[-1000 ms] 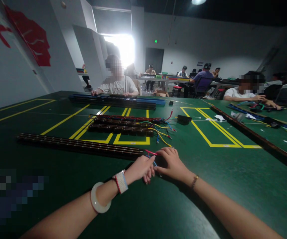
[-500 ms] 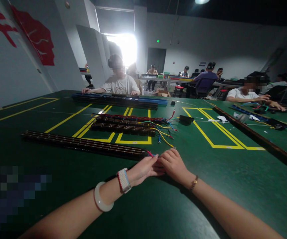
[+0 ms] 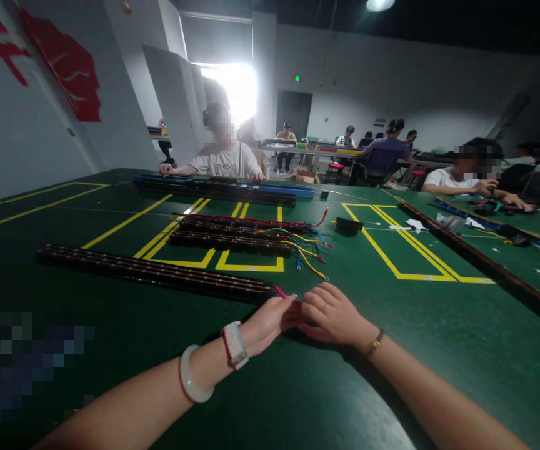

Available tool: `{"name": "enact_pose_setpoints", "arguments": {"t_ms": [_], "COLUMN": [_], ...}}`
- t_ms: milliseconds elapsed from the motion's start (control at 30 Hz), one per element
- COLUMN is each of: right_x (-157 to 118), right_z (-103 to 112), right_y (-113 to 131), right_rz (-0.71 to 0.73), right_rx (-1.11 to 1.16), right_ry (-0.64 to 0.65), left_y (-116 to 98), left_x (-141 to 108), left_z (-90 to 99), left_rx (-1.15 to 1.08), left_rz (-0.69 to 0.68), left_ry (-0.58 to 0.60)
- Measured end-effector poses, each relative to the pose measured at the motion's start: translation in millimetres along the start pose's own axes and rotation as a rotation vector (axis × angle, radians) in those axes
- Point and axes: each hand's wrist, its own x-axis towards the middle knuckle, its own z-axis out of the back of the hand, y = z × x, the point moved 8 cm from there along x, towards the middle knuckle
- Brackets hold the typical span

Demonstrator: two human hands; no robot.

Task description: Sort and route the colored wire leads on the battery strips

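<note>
Between the thumb and fingers of my left hand (image 3: 266, 324) runs a red wire (image 3: 280, 292), which comes out of the right end of a long dark strip (image 3: 157, 274) with thin lines along it. The strip lies flat on the green table, slanting a little. My right hand (image 3: 334, 314) meets the left at the fingertips, its fingers curled inward. What it pinches is hidden behind its knuckles. Just beyond the hands lies a group of similar, shorter dark strips (image 3: 232, 239), with red, blue, green and yellow wires (image 3: 308, 267) ending in metal lugs.
A small black piece (image 3: 349, 226) lies right of the wires. Farther back are blue and black strips (image 3: 223, 190), with a seated person (image 3: 225, 161) behind them. A long brown bar (image 3: 467, 253) crosses the right side, near white scraps (image 3: 416, 225) and another person (image 3: 457, 182). Yellow tape marks the table.
My right hand has shifted slightly right and its wrist has turned a little. The left hand stays almost in place, still on the red wire.
</note>
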Motion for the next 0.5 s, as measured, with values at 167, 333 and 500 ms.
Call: {"name": "enact_pose_setpoints", "arguments": {"t_ms": [167, 333, 500], "right_x": [5.6, 6.0, -3.7], "right_z": [-10.8, -18.0, -27.7], "right_y": [-14.1, -27.9, -51.1], "right_rz": [-0.253, -0.477, -0.578], "right_rx": [0.073, 0.311, 0.307], "right_ry": [0.150, 0.244, 0.236], "left_y": [-1.7, -4.6, -8.0], "left_x": [-0.2, -3.6, -7.5], "left_z": [-0.8, -4.5, -6.1], "left_rx": [0.042, 0.047, 0.140], "left_rz": [-0.016, 0.007, -0.012], "left_ry": [0.000, 0.006, 0.013]}}
